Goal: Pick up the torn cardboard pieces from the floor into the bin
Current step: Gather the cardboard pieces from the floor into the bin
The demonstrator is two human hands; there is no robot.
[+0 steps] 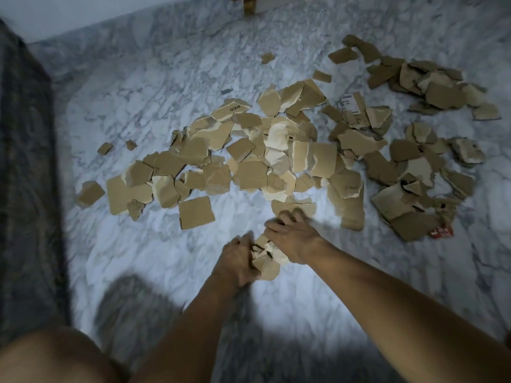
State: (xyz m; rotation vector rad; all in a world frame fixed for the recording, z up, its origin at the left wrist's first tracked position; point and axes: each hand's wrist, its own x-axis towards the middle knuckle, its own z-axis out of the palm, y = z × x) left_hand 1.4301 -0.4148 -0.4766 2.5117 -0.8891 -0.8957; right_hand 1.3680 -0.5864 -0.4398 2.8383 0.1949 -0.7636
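Dozens of torn cardboard pieces (249,161) lie strewn across a marble floor (138,92) as a person crouches over them, both bare arms stretched forward. The left grip (240,258) is clenched around a bundle of torn cardboard (266,261), held just above the floor near the lower middle of the view. The right grip (293,239) closes on the same bundle from the other side, its bent fingers blurred over the far edge, where they touch the nearest loose scrap. The main spread of pieces lies just beyond both grips, with one squarish piece (195,212) to the left of them and a piece printed "PICO" (231,109) farther back. A second heap (428,81) sits well apart at upper right, and a small red scrap (441,232) lies at the right edge of the spread. Dark grey fabric (25,161) runs along the left side, and a bare knee (55,355) shows at lower left.
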